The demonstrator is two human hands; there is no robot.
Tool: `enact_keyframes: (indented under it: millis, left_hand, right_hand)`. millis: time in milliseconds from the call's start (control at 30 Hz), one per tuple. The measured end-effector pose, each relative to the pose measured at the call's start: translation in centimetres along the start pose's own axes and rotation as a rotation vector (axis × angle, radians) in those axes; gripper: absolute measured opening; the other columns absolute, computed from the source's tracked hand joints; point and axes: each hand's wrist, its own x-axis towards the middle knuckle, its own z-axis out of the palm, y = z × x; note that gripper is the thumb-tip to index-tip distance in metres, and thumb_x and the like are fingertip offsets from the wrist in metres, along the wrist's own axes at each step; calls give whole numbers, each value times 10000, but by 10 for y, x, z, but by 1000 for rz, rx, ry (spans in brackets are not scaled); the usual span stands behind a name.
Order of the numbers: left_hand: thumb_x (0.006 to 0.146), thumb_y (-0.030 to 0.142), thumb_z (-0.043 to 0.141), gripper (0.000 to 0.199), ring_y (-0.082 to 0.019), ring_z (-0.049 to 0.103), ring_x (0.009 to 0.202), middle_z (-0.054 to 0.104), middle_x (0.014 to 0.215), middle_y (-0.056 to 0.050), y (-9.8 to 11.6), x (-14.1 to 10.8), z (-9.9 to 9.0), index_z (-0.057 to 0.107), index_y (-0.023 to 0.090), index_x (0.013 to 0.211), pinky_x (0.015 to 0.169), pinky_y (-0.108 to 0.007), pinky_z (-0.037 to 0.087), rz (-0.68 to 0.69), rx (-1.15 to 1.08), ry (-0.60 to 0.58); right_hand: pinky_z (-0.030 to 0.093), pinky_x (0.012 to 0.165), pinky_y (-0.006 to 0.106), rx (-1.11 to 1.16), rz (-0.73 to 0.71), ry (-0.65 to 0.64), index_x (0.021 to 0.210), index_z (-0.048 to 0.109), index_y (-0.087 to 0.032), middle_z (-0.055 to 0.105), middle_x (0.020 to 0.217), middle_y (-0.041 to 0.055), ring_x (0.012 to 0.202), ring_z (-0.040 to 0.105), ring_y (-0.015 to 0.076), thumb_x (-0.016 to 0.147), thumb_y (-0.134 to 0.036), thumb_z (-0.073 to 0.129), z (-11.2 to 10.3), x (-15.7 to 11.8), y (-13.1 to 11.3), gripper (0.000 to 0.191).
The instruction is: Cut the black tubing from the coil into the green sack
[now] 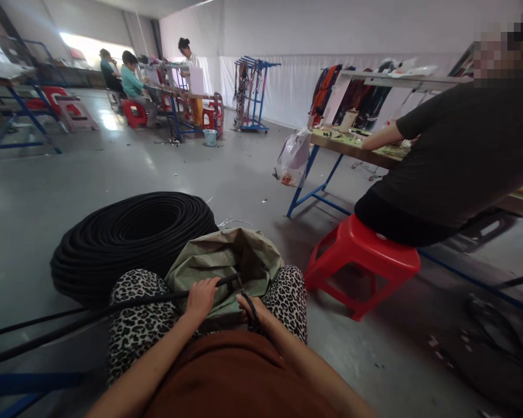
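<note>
My left hand (201,299) is closed around a thick black cord (148,300), which runs in from the left edge across my knee. The cord's end points to the right, over an open green sack (218,255) between my knees. In my right hand (251,309) are scissors (249,302) with black handles, their blades up at the cord's end. Whether the blades touch the cord is too small to tell. A large coil of black cord (135,238) lies on the floor beyond my left knee.
A person in a dark shirt sits at the right on a red stool (361,255), by a worktable (353,150) with blue legs. A plastic bag (293,157) hangs from its corner. Blue bars (30,382) are at the lower left. Several people work farther back.
</note>
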Motion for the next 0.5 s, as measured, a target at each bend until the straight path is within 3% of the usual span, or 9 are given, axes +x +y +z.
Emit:
enact_keyframes:
  millis: [500]
  left_hand:
    - [900, 208, 435, 381, -230, 597, 1040, 684, 1116, -79, 0, 0, 1, 589, 263, 1244, 855, -350, 374, 49, 51, -14]
  right_hand:
    - [401, 434, 185, 5, 31, -1, 751, 572, -136, 511, 582, -24, 441, 474, 81, 865, -463, 592, 1, -2, -6, 347]
